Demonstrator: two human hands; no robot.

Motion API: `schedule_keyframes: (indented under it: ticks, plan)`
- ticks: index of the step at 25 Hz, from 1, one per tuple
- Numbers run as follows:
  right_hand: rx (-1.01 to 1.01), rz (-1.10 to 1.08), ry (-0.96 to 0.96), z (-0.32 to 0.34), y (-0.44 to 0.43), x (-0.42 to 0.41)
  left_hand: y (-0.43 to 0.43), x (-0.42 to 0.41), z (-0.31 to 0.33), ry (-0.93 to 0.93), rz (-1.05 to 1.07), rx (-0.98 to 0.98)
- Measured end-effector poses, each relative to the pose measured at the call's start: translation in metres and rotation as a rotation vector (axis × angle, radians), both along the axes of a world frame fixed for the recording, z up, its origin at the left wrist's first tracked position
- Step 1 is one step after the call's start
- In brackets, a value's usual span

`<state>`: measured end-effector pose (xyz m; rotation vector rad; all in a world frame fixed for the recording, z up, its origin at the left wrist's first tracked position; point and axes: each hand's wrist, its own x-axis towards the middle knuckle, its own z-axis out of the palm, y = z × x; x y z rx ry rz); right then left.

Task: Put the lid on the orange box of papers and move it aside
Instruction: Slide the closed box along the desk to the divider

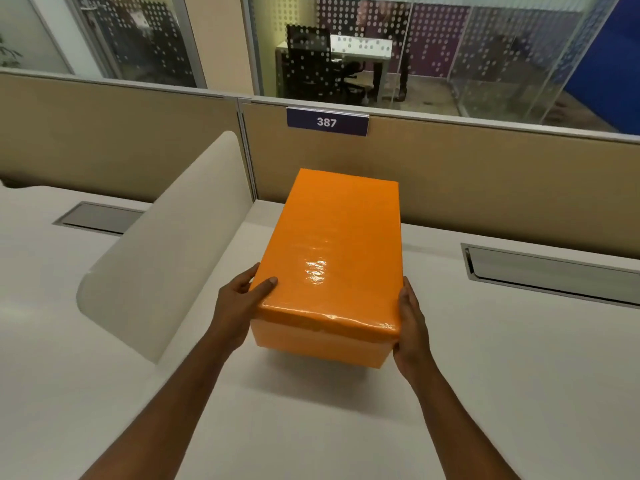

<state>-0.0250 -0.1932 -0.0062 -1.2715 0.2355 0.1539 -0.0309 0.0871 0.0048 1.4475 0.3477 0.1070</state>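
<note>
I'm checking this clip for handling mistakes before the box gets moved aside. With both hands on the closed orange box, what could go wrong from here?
1. The left hand and right hand grip only the near end of the box, so the far end may sag or tip if it is lifted.
2. The lid is glossy; fingers could slip, or pull it off.
3. The white divider stands close on the left; sliding that way could hit it.

Between the hands, the lid [332,244] looks wrapped in glossy, slightly wrinkled orange film that catches the light. The orange box [318,344] beneath it is matt, like cardboard. Under both hands, the desk [311,427] is smooth, matt white.
</note>
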Motion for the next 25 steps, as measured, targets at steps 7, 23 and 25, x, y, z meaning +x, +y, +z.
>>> schedule_keyframes:
  ticks: [7, 23, 25]
  plan:
    - [-0.044, 0.030, 0.008, -0.009, 0.085, 0.066, 0.083, 0.063, -0.007, -0.014, 0.034, 0.029]
    - [-0.290, 0.120, 0.049, -0.027, 0.161, 0.115, 0.137, 0.103, -0.045, 0.005, 0.214, 0.253]
    - [-0.342, 0.135, 0.051, -0.026, 0.168, 0.120, 0.135, 0.103, -0.043, 0.013, 0.350, 0.321]
